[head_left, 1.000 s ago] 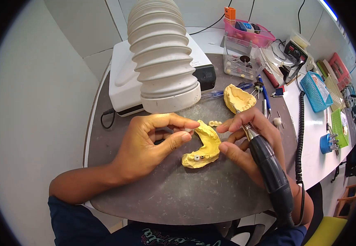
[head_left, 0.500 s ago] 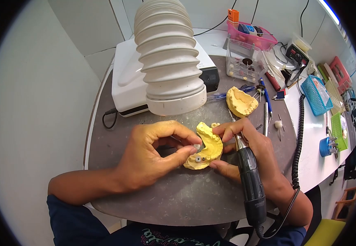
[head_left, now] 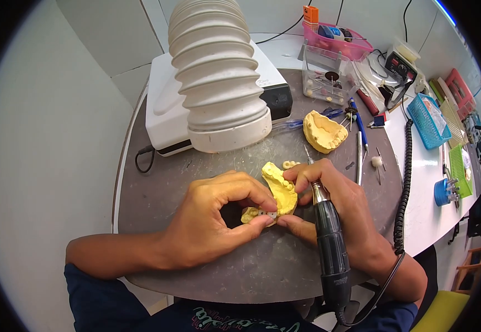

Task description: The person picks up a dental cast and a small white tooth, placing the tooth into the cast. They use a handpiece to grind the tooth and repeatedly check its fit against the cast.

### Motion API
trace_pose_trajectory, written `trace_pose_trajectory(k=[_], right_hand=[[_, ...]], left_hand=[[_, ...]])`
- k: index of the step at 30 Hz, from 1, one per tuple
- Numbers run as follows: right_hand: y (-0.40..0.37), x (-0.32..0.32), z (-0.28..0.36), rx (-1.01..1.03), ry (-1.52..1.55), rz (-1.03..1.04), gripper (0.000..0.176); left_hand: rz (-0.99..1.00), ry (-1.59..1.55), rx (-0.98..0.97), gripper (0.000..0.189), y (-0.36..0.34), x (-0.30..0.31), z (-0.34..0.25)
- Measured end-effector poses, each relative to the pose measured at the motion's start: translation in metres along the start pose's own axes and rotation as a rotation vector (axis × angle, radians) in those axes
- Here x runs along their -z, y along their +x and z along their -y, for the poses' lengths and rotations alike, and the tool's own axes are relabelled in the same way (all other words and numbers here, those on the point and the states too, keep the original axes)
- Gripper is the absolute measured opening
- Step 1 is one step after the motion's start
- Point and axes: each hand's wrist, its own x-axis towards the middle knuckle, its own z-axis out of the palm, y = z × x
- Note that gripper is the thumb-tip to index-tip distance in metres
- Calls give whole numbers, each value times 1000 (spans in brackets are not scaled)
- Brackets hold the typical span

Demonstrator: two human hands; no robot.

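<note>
A yellow dental model (head_left: 282, 193) sits on the bench between my hands. Thumb and fingertips of my left hand (head_left: 213, 213) pinch a small white dental crown piece (head_left: 269, 214) against the model's near tooth row; the fingers partly cover it. In my right hand (head_left: 343, 205) lies a black rotary handpiece (head_left: 332, 246), its thin bur pointing away from me. The same hand's fingers and thumb also steady the model's right side. Just beyond the model is a small cream tooth-shaped piece (head_left: 291, 164).
A ribbed suction hose (head_left: 215, 72) hangs over a white machine (head_left: 166, 105). Another plaster model (head_left: 323, 133) rests behind, near a clear box (head_left: 326, 83) of burs. Pens and a metal tool (head_left: 359, 157) lie right. The handpiece's coiled cord (head_left: 404, 193) runs along the right side.
My left hand has brought the white crown piece from above the model's inner side down onto its near tooth row. The camera view has shifted slightly.
</note>
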Motion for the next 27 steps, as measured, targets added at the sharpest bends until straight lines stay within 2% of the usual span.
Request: trace_pose_trajectory(k=[13, 20, 25, 27], right_hand=[[-1, 1, 1, -11, 7, 24, 39], [-2, 1, 2, -6, -44, 41, 40], [-5, -3, -6, 142, -89, -17, 43], [-7, 0, -5, 110, -77, 8, 43]], left_hand=[[-53, 52, 14, 13, 0, -4, -3], [-50, 30, 4, 21, 1, -5, -4], [-7, 69, -44, 24, 0, -5, -2], [-4, 88, -66, 24, -1, -5, -2]])
